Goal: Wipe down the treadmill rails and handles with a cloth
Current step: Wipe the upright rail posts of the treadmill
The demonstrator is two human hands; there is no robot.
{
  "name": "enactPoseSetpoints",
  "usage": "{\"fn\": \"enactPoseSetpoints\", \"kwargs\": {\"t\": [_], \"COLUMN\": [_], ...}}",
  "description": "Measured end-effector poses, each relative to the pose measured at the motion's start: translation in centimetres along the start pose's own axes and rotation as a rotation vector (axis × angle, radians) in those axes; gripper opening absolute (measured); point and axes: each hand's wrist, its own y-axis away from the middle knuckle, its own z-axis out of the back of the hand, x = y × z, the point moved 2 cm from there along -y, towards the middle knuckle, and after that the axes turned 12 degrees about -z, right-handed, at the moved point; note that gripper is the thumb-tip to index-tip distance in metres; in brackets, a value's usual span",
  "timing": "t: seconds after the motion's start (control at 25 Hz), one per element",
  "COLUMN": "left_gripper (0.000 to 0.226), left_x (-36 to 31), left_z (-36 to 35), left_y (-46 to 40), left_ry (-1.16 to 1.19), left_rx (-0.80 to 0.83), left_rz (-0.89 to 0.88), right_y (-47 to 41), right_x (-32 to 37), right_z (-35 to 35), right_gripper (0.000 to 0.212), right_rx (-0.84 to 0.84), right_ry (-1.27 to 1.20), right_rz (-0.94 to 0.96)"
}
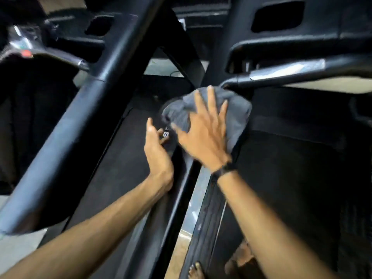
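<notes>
The left hand (158, 152) braces, fingers loosely apart, on the treadmill side rail (177, 178). Just right of that grip, the right hand (203, 137) presses spread fingers onto the grey cloth (235, 111). Best to keep the palm flat and wipe lengthwise along the rail.

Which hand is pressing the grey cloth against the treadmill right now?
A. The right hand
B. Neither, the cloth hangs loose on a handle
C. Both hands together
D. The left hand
A: the right hand, fingers spread flat, presses the grey cloth onto the treadmill's side rail, while the left hand rests on the rail beside it, off the cloth.
</notes>
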Motion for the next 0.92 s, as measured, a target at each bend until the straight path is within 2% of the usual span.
{"fn": "enactPoseSetpoints", "kwargs": {"t": [0.08, 0.12, 0.24, 0.44, 0.52, 0.6, 0.76, 0.92], "left_gripper": [0.062, 0.058, 0.025, 0.039, 0.047, 0.043, 0.037, 0.034], "left_x": [-0.2, -0.7, -2.0, -3.8, -4.2, -4.7, -4.7, -4.5], "left_z": [0.6, 1.1, 3.7, 11.1, 13.3, 15.3, 19.9, 22.9], "left_y": [0.1, 0.2, 0.6, 1.3, 3.2, 5.7, 10.3, 12.5], "left_ry": [0.018, 0.033, 0.081, 0.094, 0.053, 0.029, -0.038, -0.263], "left_rx": [-0.126, -0.13, -0.131, 0.0, 0.035, 0.066, 0.111, 0.233], "left_rz": [0.015, 0.037, 0.098, 0.072, 0.085, 0.078, 0.064, 0.101], "right_y": [-4.4, -6.0, -4.0, 8.8, 14.2, 18.5, 25.4, 29.9], "right_x": [0.7, 1.3, 2.4, 6.5, 7.9, 9.4, 10.9, 10.9], "right_z": [1.5, 2.0, 1.3, 1.9, 1.4, 1.1, 1.2, 2.5], "right_gripper": [0.057, 0.054, 0.05, 0.033, 0.037, 0.047, 0.044, 0.027], "right_rx": [0.055, 0.114, 0.204, 0.1, 0.179, 0.237, 0.246, 0.328], "right_ry": [0.286, 0.416, 0.571, 0.276, 0.257, 0.272, 0.214, -0.236], "right_rz": [0.022, 0.06, 0.188, 0.383, 0.438, 0.468, 0.504, 0.404]}}
